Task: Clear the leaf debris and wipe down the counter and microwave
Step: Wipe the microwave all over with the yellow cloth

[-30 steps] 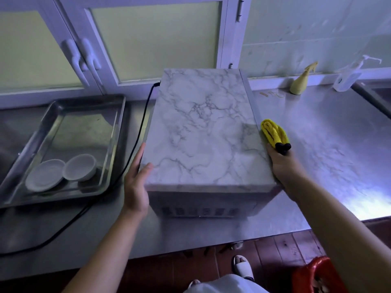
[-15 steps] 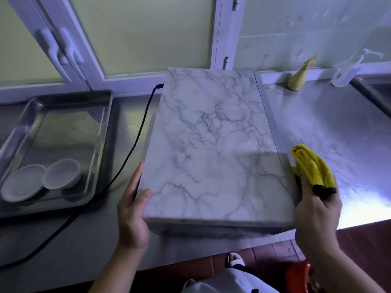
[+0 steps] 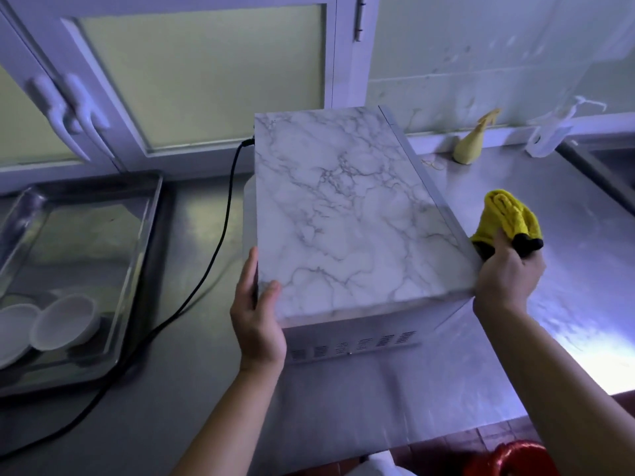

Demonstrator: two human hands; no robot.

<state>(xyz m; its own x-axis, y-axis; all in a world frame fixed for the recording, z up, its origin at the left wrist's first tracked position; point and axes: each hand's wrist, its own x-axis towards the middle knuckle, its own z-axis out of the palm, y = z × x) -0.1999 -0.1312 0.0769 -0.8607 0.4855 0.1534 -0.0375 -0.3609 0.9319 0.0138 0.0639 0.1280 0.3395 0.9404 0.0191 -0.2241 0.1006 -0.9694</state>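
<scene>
The microwave (image 3: 343, 218) sits mid-counter (image 3: 567, 286), its long axis running from near to far, its vented side facing the person, and a black cord (image 3: 220, 242) trails off its far-left corner. It lies between the hands and reaches away from them. The left hand (image 3: 257, 321) grips the near-left corner, thumb on top and fingers along the left wall. The right hand (image 3: 505, 280) clutches a bunched yellow cloth (image 3: 508, 214) and touches the near-right corner, so the right wall and the top are probably the easiest surfaces to wipe next.
</scene>
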